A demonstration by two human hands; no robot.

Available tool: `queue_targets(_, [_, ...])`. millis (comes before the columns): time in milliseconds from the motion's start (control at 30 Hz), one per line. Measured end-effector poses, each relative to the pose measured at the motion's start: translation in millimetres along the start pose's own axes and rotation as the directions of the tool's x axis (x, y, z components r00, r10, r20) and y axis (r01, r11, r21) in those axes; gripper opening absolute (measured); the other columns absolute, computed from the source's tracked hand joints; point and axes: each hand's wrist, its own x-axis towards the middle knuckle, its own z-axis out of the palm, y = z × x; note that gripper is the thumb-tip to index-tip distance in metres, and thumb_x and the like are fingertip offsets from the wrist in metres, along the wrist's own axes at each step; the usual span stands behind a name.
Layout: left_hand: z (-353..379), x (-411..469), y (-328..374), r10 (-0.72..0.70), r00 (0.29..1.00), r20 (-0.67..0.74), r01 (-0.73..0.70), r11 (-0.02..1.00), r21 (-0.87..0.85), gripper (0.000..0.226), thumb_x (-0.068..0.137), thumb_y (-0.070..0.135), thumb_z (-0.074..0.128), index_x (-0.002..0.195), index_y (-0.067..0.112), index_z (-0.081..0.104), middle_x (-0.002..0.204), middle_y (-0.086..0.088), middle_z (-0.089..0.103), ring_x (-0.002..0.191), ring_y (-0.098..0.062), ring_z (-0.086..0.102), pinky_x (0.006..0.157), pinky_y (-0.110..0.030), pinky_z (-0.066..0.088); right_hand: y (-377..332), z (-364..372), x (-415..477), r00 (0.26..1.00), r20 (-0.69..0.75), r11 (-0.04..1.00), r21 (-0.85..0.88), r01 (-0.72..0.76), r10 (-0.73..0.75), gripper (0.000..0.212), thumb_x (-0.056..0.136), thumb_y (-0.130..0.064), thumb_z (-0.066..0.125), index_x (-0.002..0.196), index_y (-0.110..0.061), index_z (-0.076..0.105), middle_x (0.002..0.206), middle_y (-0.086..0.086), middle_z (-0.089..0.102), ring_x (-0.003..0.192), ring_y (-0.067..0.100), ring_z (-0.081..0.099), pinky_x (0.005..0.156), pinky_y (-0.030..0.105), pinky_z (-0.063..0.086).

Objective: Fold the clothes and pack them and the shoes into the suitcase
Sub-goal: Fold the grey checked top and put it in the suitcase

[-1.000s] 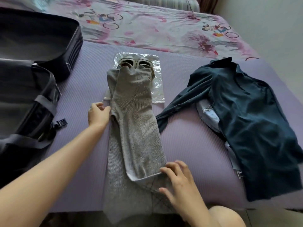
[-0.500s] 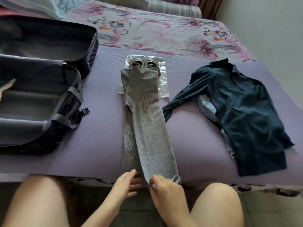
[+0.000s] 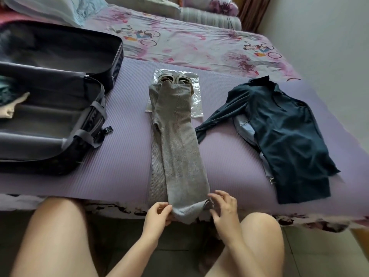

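A home bedroom: cartoon-print bedsheet (image 3: 189,43), pillows (image 3: 209,5) and folded quilt (image 3: 211,19).

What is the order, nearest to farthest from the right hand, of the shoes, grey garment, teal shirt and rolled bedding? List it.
1. Grey garment: hem at the right hand.
2. Teal shirt: on the right.
3. Shoes: past the garment's far end.
4. Rolled bedding: far end of bed.

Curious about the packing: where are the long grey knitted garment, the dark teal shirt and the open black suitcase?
long grey knitted garment (image 3: 179,156): head view, middle of its top fold.
dark teal shirt (image 3: 289,136): head view, chest.
open black suitcase (image 3: 40,164): head view, near wall.
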Motion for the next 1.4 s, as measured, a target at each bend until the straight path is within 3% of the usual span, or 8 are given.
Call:
queue_targets(133, [-1, -3, 1, 0.051, 0.998, -0.026, -0.052, 0.999, -0.010, 0.007, 0.096, 0.012, 0.050, 0.096, 0.015, 0.056, 0.102, -0.012, 0.062, 0.090, -0.025, 0.065, 0.068, -0.027, 0.054, 1, 0, 2, 0.996, 0.084, 0.999, 0.018, -0.027, 0.025, 0.015, 0.078, -0.014, 0.072, 0.084, -0.024, 0.064, 0.101, -0.012, 0.055, 0.106, 0.005, 0.046, 0.089, 0.022, 0.043])
queue_targets(333, [-8, -7, 5, 0.171, 0.980, -0.096, -0.170, 0.985, 0.022, 0.008, 0.096, 0.011, 0.048, 0.100, 0.014, 0.054, 0.097, -0.011, 0.064, 0.089, -0.024, 0.066, 0.061, -0.029, 0.057, -18, -14, -32, 0.999, 0.033, 0.999, -0.039, -0.022, 0.024, 0.025, 0.081, -0.025, 0.067, 0.072, -0.026, 0.043, 0.069, -0.010, 0.057, 0.072, 0.013, 0.063, 0.061, 0.028, 0.042])
queue_targets(467, [-13, -2, -4, 0.221, 0.967, -0.125, -0.199, 0.966, 0.167, 0.008, 0.096, 0.012, 0.050, 0.101, 0.014, 0.056, 0.096, -0.008, 0.064, 0.083, -0.020, 0.066, 0.058, -0.032, 0.058, -23, -2, -42, 0.978, 0.190, 0.990, -0.126, -0.062, 0.085, 0.017, 0.090, -0.025, 0.054, 0.081, -0.024, 0.039, 0.085, -0.004, 0.058, 0.088, 0.022, 0.062, 0.064, 0.029, 0.033])
queue_targets(533, [-18, 1, -8, 0.243, 0.962, -0.125, -0.196, 0.932, 0.304, 0.007, 0.095, 0.014, 0.053, 0.099, 0.016, 0.057, 0.095, -0.005, 0.066, 0.080, -0.016, 0.067, 0.067, -0.036, 0.059, -23, 1, -40, 0.936, 0.322, 0.971, -0.226, -0.072, 0.144, 0.010, 0.091, -0.023, 0.049, 0.084, -0.025, 0.042, 0.094, -0.003, 0.059, 0.098, 0.023, 0.060, 0.067, 0.030, 0.032])
queue_targets(600, [-25, 3, -7, 0.275, 0.951, -0.141, -0.199, 0.894, 0.402, 0.007, 0.094, 0.016, 0.054, 0.097, 0.021, 0.058, 0.094, 0.000, 0.066, 0.081, -0.011, 0.066, 0.076, -0.037, 0.057, -22, 1, -39, 0.934, 0.313, 0.963, -0.254, -0.091, 0.171, 0.007, 0.092, -0.026, 0.048, 0.085, -0.028, 0.046, 0.101, -0.005, 0.061, 0.099, 0.020, 0.060, 0.068, 0.029, 0.032])
queue_targets(767, [-39, 14, 25, 0.394, 0.903, -0.172, -0.301, 0.865, 0.401, 0.014, 0.094, 0.014, 0.053, 0.106, 0.015, 0.058, 0.093, 0.000, 0.066, 0.083, -0.009, 0.064, 0.074, -0.026, 0.052, -22, -9, -15, 0.960, 0.215, 0.983, -0.050, -0.175, 0.182, 0.008, 0.092, -0.031, 0.054, 0.093, -0.030, 0.062, 0.090, -0.009, 0.066, 0.085, 0.012, 0.062, 0.070, 0.030, 0.046])
queue_targets(1067, [-44, 91, 126, 0.453, 0.865, -0.213, -0.362, 0.861, 0.358, 0.017, 0.093, 0.016, 0.055, 0.109, 0.011, 0.058, 0.101, -0.008, 0.066, 0.095, -0.024, 0.064, 0.089, -0.045, 0.052, -54, -17, 91, 0.987, 0.104, 0.951, 0.274, -0.145, 0.121, 0.009, 0.091, -0.021, 0.060, 0.088, -0.018, 0.069, 0.084, -0.001, 0.070, 0.081, 0.015, 0.066, 0.079, 0.039, 0.055])
queue_targets(1400, [-17, 178, 224, 0.543, 0.822, -0.169, -0.444, 0.799, 0.406, 0.031, 0.092, 0.021, 0.058, 0.119, 0.008, 0.054, 0.106, 0.000, 0.059, 0.096, -0.010, 0.053, 0.081, -0.021, 0.040, -93, -4, 232, 0.987, 0.003, 0.893, 0.424, -0.149, 0.163, 0.017, 0.089, -0.024, 0.063, 0.102, -0.013, 0.066, 0.091, -0.002, 0.067, 0.089, 0.015, 0.064, 0.081, 0.032, 0.051])
